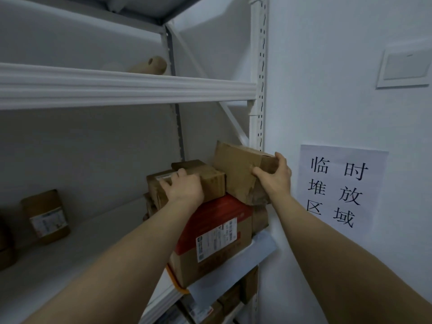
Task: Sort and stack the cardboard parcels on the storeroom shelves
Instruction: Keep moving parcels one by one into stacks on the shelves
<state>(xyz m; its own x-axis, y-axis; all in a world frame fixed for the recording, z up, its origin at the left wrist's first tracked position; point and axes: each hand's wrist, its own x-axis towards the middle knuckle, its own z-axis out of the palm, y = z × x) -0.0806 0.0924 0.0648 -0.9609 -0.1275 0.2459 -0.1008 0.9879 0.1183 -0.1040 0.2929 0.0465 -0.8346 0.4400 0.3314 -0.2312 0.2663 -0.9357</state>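
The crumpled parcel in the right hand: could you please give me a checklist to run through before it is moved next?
1. Right hand grips the crumpled parcel: ok, thumb on its front, fingers over its top corner.
2. Crumpled parcel sits level: not ok, it is tilted.
3. Left hand steadies the small brown parcel: ok, fingers curl over its top.
4. Red-topped box beneath sits fully on the shelf: cannot tell, its near corner is at the front edge.
5. Free shelf space to the left of the stack: ok, up to the labelled parcel.
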